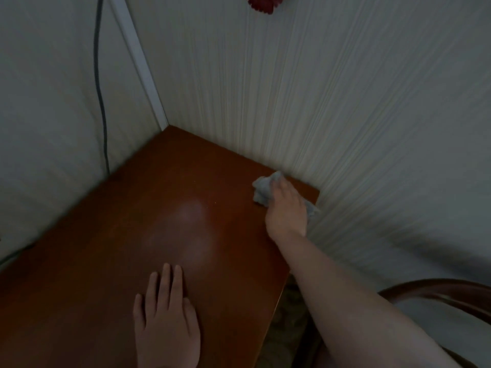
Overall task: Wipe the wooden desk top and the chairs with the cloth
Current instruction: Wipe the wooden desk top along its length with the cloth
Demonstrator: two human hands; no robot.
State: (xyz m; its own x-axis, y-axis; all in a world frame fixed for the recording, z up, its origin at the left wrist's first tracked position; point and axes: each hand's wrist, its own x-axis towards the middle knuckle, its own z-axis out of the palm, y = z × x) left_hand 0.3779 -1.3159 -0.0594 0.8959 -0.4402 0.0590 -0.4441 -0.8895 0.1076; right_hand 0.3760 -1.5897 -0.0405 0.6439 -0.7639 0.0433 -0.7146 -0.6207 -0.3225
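A dark cable (98, 83) runs down the pale wall at far left, beside a white corner strip (140, 62) that ends where the table's far corner meets the two walls. The reddish-brown wooden table (148, 197) fills the lower left and middle, set into that corner, with a soft patch of reflected light near its middle.

The left hand (166, 318) lies palm down on the near part of the table, fingers straight and close together, pointing away from the person; its grip is open and holds nothing.

High up at the top edge, a dark red object (261, 2) hangs against the striped wall, too cropped to identify.

Further right, the right hand (285, 208) reaches across to the table's far right corner, arm stretched from the lower right. Its fingers are curled around a crumpled light grey cloth (263, 189), so the grip is closed on it. The cloth sits on the tabletop right up against the striped wall, bunched ahead of the fingers, with a small end showing behind the hand at the table's edge.

Below the arm, patterned flooring shows past the table's right edge. At lower right, the curved dark wooden back of a chair (438, 296) stands just beside the table, partly hidden by the forearm
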